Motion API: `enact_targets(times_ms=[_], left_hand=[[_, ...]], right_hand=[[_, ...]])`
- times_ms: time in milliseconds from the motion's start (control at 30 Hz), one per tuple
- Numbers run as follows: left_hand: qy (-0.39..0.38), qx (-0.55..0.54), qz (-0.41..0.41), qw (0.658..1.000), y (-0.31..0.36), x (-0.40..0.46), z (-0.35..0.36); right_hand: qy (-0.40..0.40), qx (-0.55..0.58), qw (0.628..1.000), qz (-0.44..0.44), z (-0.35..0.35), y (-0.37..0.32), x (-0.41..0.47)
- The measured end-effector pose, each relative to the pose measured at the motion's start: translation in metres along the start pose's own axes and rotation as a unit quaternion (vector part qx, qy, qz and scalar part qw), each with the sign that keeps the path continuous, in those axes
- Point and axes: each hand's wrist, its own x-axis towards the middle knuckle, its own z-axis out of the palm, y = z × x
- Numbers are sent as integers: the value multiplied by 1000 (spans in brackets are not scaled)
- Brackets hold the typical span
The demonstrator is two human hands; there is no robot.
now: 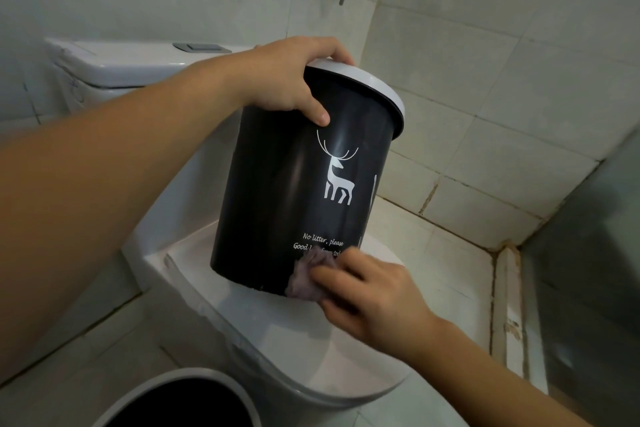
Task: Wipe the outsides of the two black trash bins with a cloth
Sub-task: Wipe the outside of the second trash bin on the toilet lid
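Observation:
A black trash bin [277, 191] with a white rim and a white deer print is tilted, its base resting on the closed toilet lid [363, 350]. My left hand [294, 80] grips the bin's rim at the top, thumb down the side. My right hand [374, 295] presses a small grey-purple cloth [308, 276] against the bin's lower edge, fingers curled round the cloth. A second black bin [180, 402] with a grey rim stands on the floor at the bottom, seen from above.
The white toilet cistern [121, 69] stands behind the bin at the left. Tiled walls close in at the back and right, with a metal rack and hose up top. A glass or grey panel [588, 288] runs along the right side.

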Motion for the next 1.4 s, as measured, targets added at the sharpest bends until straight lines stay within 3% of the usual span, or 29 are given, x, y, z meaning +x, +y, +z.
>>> enact_targets(times_ms=[100, 300, 533, 1400], left_hand=[[1, 0, -2, 1000, 0, -1, 0], [9, 2, -7, 1000, -3, 0, 0], [0, -2, -2, 1000, -1, 0, 0], [-13, -12, 6, 1000, -5, 3, -4]], right_hand=[[-14, -11, 1000, -23, 0, 1, -2], [96, 9, 988, 124, -5, 5, 19], [-10, -18, 1000, -4, -4, -12, 10], [-26, -36, 999, -22, -9, 12, -5]])
